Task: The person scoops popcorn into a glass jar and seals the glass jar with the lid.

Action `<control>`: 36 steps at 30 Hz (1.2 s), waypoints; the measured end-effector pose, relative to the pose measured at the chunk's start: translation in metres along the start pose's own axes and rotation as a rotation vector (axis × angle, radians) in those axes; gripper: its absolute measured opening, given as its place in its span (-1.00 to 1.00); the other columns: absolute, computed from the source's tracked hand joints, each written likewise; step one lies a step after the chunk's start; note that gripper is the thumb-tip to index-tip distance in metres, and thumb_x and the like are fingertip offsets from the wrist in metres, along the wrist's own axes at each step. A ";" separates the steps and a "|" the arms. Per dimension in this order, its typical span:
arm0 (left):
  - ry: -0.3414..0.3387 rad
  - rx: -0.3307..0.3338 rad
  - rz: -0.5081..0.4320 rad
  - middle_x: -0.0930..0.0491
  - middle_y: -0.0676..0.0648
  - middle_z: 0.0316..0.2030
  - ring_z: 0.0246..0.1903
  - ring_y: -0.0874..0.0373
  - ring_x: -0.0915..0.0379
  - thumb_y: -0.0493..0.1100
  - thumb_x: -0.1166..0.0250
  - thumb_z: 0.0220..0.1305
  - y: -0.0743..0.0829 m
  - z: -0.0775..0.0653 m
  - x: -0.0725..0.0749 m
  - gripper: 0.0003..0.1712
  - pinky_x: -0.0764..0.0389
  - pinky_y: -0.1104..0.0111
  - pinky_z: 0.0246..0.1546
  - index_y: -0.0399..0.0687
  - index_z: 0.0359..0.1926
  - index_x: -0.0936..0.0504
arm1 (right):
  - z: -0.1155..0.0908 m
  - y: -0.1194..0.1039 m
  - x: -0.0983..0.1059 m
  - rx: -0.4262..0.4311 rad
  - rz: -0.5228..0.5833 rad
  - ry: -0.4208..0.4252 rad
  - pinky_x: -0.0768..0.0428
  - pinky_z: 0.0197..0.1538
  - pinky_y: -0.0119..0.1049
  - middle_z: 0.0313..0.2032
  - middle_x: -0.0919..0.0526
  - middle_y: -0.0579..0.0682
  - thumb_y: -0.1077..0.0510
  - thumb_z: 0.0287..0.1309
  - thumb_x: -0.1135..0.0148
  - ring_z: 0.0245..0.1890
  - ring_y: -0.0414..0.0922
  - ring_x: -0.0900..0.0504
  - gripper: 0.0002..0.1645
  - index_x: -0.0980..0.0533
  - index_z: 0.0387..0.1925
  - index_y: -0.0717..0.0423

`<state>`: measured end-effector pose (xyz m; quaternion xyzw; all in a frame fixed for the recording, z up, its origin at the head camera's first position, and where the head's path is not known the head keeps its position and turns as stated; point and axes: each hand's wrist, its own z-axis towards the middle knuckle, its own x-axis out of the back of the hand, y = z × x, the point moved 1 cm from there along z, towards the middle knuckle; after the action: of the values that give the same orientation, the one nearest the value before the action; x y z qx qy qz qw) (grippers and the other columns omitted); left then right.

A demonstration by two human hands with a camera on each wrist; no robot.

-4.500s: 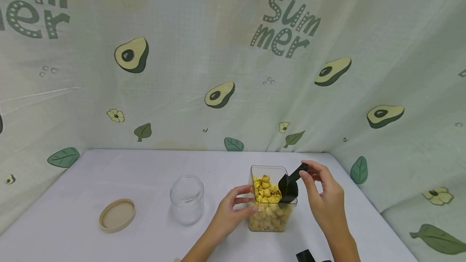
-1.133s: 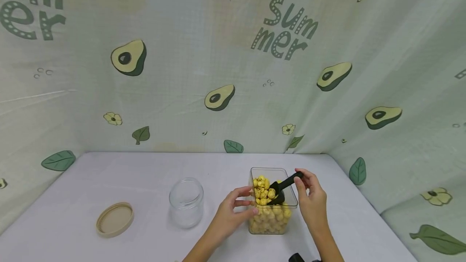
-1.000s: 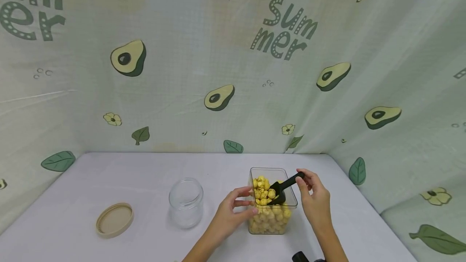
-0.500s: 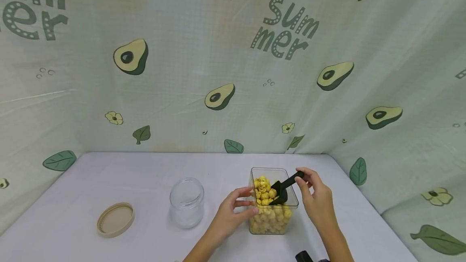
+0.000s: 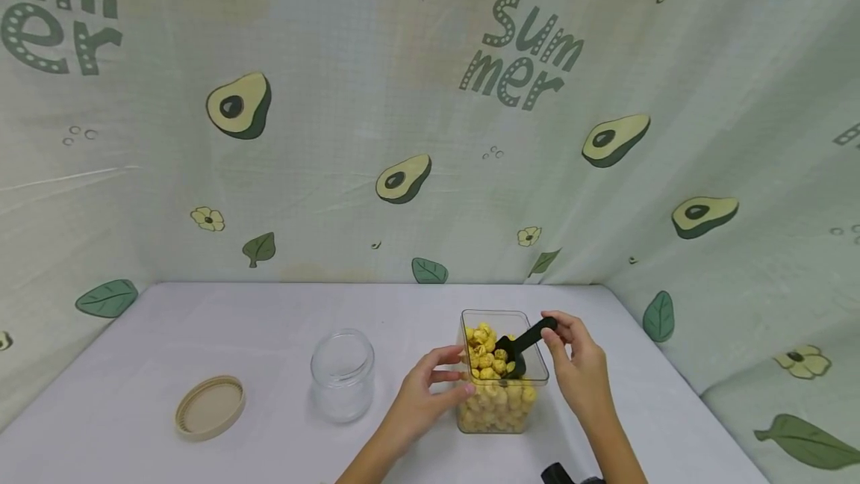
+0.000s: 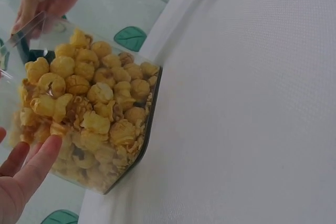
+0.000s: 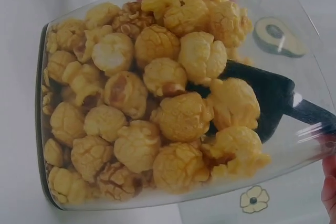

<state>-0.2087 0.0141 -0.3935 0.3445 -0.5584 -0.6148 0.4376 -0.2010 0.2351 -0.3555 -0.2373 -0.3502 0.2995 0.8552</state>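
My hands are apart, one on either side of a clear container point(image 5: 499, 382). My left hand point(image 5: 430, 387) holds its left side, thumb at the front corner and fingers spread along the wall. My right hand point(image 5: 579, 366) pinches the end of a black scoop point(image 5: 520, 346) between thumb and fingers. The scoop slants down into the container, its bowl partly sunk in yellow popcorn point(image 5: 485, 355). The container stands upright on the white table point(image 5: 269, 357). Left of it, well apart, sits a clear round jar point(image 5: 343, 383), and farther left a beige lid point(image 5: 210, 408) lies with its hollow side up. Behind the table hangs a pale cloth point(image 5: 322, 155) printed with avocados, leaves and flowers.
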 end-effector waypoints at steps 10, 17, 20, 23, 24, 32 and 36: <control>0.001 -0.006 0.001 -0.44 -0.11 0.14 0.04 -0.02 -0.42 -0.05 -0.34 0.11 0.001 0.002 0.000 -0.39 -0.58 0.32 -0.15 0.01 0.20 -0.40 | 0.003 0.003 0.004 0.016 0.054 -0.060 -0.30 -0.18 -0.75 -0.28 -0.70 0.12 0.32 0.18 -0.15 -0.27 -0.58 -0.46 -0.71 -0.48 -0.03 0.24; -0.010 -0.017 -0.007 -0.44 -0.10 0.14 0.05 -0.02 -0.41 -0.05 -0.34 0.12 0.001 0.002 -0.001 -0.39 -0.57 0.36 -0.16 0.01 0.20 -0.40 | 0.003 0.000 0.006 0.107 0.057 -0.074 -0.33 -0.29 -0.71 -0.36 -0.68 0.04 0.36 0.16 -0.14 -0.31 -0.54 -0.45 -0.72 -0.48 -0.06 0.21; -0.013 -0.017 -0.010 -0.44 -0.10 0.14 0.05 -0.02 -0.42 -0.04 -0.34 0.13 0.001 0.002 -0.002 -0.40 -0.58 0.36 -0.16 0.01 0.20 -0.40 | 0.002 -0.004 0.003 0.139 0.019 -0.055 -0.32 -0.49 -0.59 -0.45 -0.62 -0.04 0.37 0.13 -0.18 -0.44 -0.45 -0.37 -0.72 -0.48 -0.09 0.21; -0.005 -0.014 -0.003 -0.45 -0.10 0.14 0.04 0.00 -0.42 -0.05 -0.34 0.12 -0.001 0.002 -0.001 -0.39 -0.58 0.38 -0.17 0.01 0.20 -0.40 | 0.001 -0.008 0.002 0.090 -0.021 -0.014 -0.29 -0.53 -0.52 -0.46 -0.64 -0.02 0.33 0.12 -0.21 -0.47 -0.40 -0.33 -0.73 -0.50 -0.10 0.22; -0.002 -0.013 0.000 -0.44 -0.10 0.14 0.04 0.00 -0.43 -0.05 -0.34 0.12 -0.001 0.002 -0.001 -0.39 -0.57 0.39 -0.18 0.01 0.20 -0.40 | 0.000 -0.010 0.001 0.056 -0.024 0.000 -0.31 -0.50 -0.54 -0.44 -0.66 0.02 0.31 0.13 -0.21 -0.46 -0.42 -0.36 -0.74 -0.50 -0.09 0.23; 0.001 -0.027 0.009 -0.43 -0.11 0.15 0.03 0.01 -0.44 -0.05 -0.35 0.11 -0.003 0.001 0.001 -0.39 -0.55 0.44 -0.18 -0.01 0.19 -0.41 | 0.001 -0.005 0.002 -0.100 0.007 -0.031 -0.41 -0.28 -0.58 -0.29 -0.70 0.09 0.25 0.19 -0.17 -0.36 -0.50 -0.45 -0.73 -0.48 -0.05 0.21; 0.000 -0.027 0.014 -0.43 -0.13 0.15 0.03 0.01 -0.44 -0.05 -0.35 0.11 -0.002 0.001 0.002 -0.38 -0.55 0.44 -0.19 -0.03 0.20 -0.40 | 0.002 0.001 0.003 -0.029 0.063 -0.063 -0.37 -0.21 -0.66 -0.29 -0.70 0.10 0.31 0.17 -0.16 -0.29 -0.56 -0.46 -0.74 -0.48 -0.08 0.23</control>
<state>-0.2107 0.0131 -0.3956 0.3349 -0.5525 -0.6191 0.4464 -0.2016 0.2383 -0.3535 -0.2510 -0.3735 0.3284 0.8305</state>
